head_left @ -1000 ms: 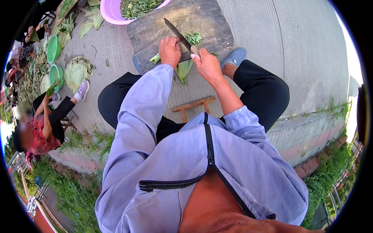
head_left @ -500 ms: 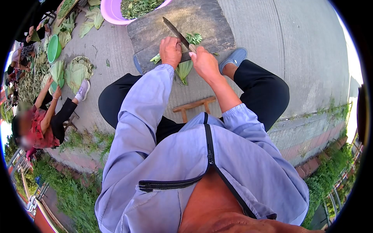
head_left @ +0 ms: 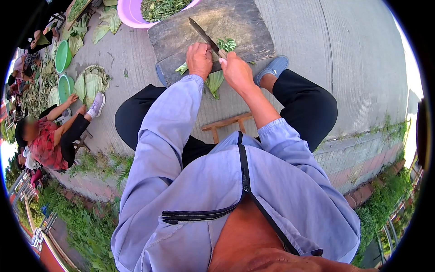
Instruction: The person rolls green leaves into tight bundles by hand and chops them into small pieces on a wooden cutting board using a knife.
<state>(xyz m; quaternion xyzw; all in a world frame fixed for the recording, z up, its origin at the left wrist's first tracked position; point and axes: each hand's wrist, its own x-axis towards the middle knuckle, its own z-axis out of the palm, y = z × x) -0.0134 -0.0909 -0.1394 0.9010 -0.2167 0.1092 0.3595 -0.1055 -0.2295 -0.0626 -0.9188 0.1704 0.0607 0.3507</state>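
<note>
My right hand (head_left: 237, 71) grips the handle of a long knife (head_left: 204, 34), its dark blade slanting up and left over a worn wooden board (head_left: 181, 34). Close beside the blade, my left hand (head_left: 199, 60) is closed with its fingers curled down, on a leafy green vegetable (head_left: 214, 84) whose leaves stick out toward me past the board's near edge. The part under the fingers is hidden. A pale green piece (head_left: 181, 68) shows left of that hand. Cut greens (head_left: 227, 44) lie in a small heap on the board, right of the blade.
A pink basin (head_left: 131, 17) of chopped greens stands beyond the board. At the left, a seated person (head_left: 47, 143) handles large leaves (head_left: 94, 84) near two green basins (head_left: 63, 56). A small wooden stool (head_left: 226, 121) is between my legs.
My right hand and the knife have shifted very slightly up and left. My left hand stays put. The seated person has lowered the leaves to the ground and leaned.
</note>
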